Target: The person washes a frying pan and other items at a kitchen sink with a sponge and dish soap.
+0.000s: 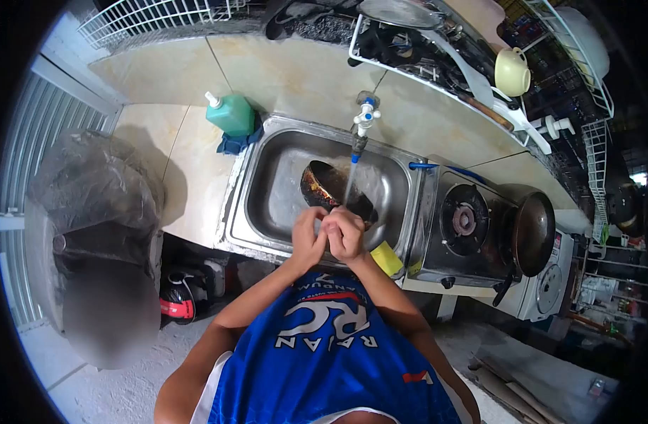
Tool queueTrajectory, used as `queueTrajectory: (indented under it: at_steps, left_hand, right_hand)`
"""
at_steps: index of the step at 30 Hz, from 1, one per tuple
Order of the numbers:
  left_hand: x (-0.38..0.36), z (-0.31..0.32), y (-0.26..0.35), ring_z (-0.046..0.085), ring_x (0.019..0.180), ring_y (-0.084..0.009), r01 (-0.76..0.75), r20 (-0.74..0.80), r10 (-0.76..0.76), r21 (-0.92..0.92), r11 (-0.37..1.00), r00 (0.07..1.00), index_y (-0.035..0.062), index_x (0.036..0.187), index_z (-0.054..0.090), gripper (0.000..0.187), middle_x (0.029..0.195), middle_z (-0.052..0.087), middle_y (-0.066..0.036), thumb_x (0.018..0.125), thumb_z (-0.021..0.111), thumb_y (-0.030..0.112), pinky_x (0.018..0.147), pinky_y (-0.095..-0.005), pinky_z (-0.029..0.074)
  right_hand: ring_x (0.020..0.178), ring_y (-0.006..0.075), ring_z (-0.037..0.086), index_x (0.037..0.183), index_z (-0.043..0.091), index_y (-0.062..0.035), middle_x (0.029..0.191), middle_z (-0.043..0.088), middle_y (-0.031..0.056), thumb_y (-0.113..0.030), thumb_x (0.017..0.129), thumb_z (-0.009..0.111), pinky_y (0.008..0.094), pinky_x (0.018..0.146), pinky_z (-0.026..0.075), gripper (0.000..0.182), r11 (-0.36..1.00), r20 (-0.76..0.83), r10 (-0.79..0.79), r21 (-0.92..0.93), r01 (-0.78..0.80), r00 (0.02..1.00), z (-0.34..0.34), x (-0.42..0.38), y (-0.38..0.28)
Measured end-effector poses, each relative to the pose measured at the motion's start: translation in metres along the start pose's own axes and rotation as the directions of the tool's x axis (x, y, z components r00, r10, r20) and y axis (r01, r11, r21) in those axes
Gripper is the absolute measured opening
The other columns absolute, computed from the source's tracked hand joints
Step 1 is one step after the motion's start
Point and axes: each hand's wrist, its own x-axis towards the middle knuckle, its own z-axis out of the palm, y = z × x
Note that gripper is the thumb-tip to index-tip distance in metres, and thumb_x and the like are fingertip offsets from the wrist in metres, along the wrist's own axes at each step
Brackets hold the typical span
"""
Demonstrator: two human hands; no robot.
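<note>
A dark pan (324, 182) with a scorched, brown-stained outside lies tilted in the steel sink (274, 162). Water runs from the tap (361, 127) down toward the pan and my hands. My left hand (310, 238) is closed at the pan's near edge. Close against it, my right hand (345, 233) is closed too, fingers curled. Whatever lies between the hands is hidden by the fingers. A yellow sponge (386, 259) rests on the sink's front rim, just right of my right wrist.
Left of the sink stands a green soap bottle (230, 114) on a dark blue cloth. At the right is a gas stove (462, 219) with another pan (533, 234). A wire rack (437, 78) of utensils hangs above; a plastic-covered object (91, 177) stands left.
</note>
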Motion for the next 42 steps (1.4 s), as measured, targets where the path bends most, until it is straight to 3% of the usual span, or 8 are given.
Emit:
queueTrajectory:
  at_steps: [4, 7, 12, 14, 20, 22, 29, 42]
  left_hand:
    - [0.033, 0.019, 0.000, 0.062, 0.089, -0.0333, -0.576, -0.129, 0.564, -0.076, 0.814, 0.815, 0.0043, 0.091, 0.063, 0.024, 0.092, 0.065, -0.014, 0.076, 0.061, 0.022, 0.079, -0.0431, 0.047]
    - [0.058, 0.025, -0.017, 0.063, 0.083, -0.0303, -0.501, 0.164, 0.514, -0.113, 0.858, 0.842, 0.0070, 0.083, 0.063, 0.016, 0.089, 0.065, -0.007, 0.073, 0.061, 0.020, 0.072, -0.0442, 0.048]
    - [0.075, 0.059, 0.012, 0.062, 0.065, -0.0228, -0.115, -0.144, 0.039, -0.567, 0.816, 0.989, 0.0037, 0.073, 0.061, 0.018, 0.071, 0.063, -0.011, 0.068, 0.068, 0.019, 0.057, -0.0341, 0.048]
    - [0.089, 0.056, 0.041, 0.057, 0.052, -0.0218, -0.308, -0.317, 0.194, -0.362, 0.880, 0.928, 0.0006, 0.060, 0.056, 0.017, 0.055, 0.054, -0.012, 0.069, 0.067, 0.011, 0.052, -0.0319, 0.044]
    - [0.078, 0.064, 0.041, 0.041, 0.038, -0.0230, -0.358, -0.266, 0.277, -0.334, 0.872, 0.923, 0.0032, 0.053, 0.041, 0.039, 0.046, 0.041, -0.008, 0.081, 0.067, 0.005, 0.042, -0.0330, 0.033]
    - [0.079, 0.062, 0.039, 0.045, 0.039, -0.0223, -0.423, -0.359, 0.302, -0.329, 0.844, 0.883, 0.0033, 0.053, 0.041, 0.036, 0.047, 0.043, -0.007, 0.080, 0.064, 0.003, 0.043, -0.0314, 0.035]
    - [0.090, 0.056, 0.027, 0.048, 0.041, -0.0224, -0.540, -0.445, 0.359, -0.396, 0.743, 0.820, 0.0047, 0.054, 0.042, 0.028, 0.049, 0.047, -0.007, 0.076, 0.060, 0.002, 0.044, -0.0308, 0.038]
    - [0.099, 0.062, 0.023, 0.048, 0.041, -0.0244, -0.515, -0.471, 0.312, -0.400, 0.759, 0.825, 0.0049, 0.053, 0.041, 0.030, 0.049, 0.047, -0.007, 0.071, 0.064, 0.001, 0.044, -0.0308, 0.038]
  right_hand:
    - [0.066, 0.0308, 0.062, 0.088, 0.064, -0.0007, 0.071, 0.061, 0.0130, -0.007, 0.074, 0.056, 0.0383, 0.066, 0.050, 0.018, 0.969, 0.052, -0.237, 0.077, 0.233, 0.970, 0.001, 0.023, 0.002]
    - [0.067, 0.0304, 0.062, 0.089, 0.064, -0.0011, 0.073, 0.062, 0.0130, -0.008, 0.074, 0.056, 0.0384, 0.067, 0.050, 0.018, 0.990, 0.071, -0.133, 0.048, 0.130, 0.989, -0.013, 0.042, -0.003]
    - [0.070, 0.0293, 0.063, 0.091, 0.065, -0.0021, 0.078, 0.063, 0.0128, -0.011, 0.075, 0.058, 0.0386, 0.070, 0.050, 0.020, 0.992, 0.128, 0.121, 0.020, -0.125, 0.984, -0.032, 0.077, -0.015]
    - [0.096, 0.0335, 0.058, 0.094, 0.065, -0.0031, 0.095, 0.063, 0.0152, -0.015, 0.078, 0.059, 0.0435, 0.089, 0.044, 0.020, 0.953, 0.050, -0.206, -0.218, 0.212, 0.977, -0.058, 0.113, -0.009]
    - [0.095, 0.0362, 0.059, 0.090, 0.065, -0.0040, 0.095, 0.066, 0.0158, -0.016, 0.080, 0.062, 0.0451, 0.088, 0.044, 0.016, 0.826, -0.075, -0.154, -0.556, 0.087, 0.985, -0.076, 0.184, 0.028]
    - [0.081, 0.0359, 0.063, 0.078, 0.063, -0.0028, 0.082, 0.067, 0.0160, -0.012, 0.078, 0.063, 0.0447, 0.075, 0.048, 0.009, 0.688, 0.034, 0.397, -0.672, -0.273, 0.917, -0.070, 0.193, 0.040]
    - [0.064, 0.0349, 0.058, 0.066, 0.056, -0.0001, 0.069, 0.057, 0.0157, -0.006, 0.069, 0.060, 0.0424, 0.059, 0.046, 0.007, 0.795, -0.083, 0.066, -0.598, -0.103, 0.994, -0.054, 0.181, 0.071]
    - [0.066, 0.0335, 0.059, 0.072, 0.056, 0.0010, 0.071, 0.057, 0.0148, -0.002, 0.064, 0.055, 0.0402, 0.061, 0.048, 0.009, 0.889, 0.122, 0.078, -0.458, -0.014, 0.989, -0.069, 0.193, 0.074]
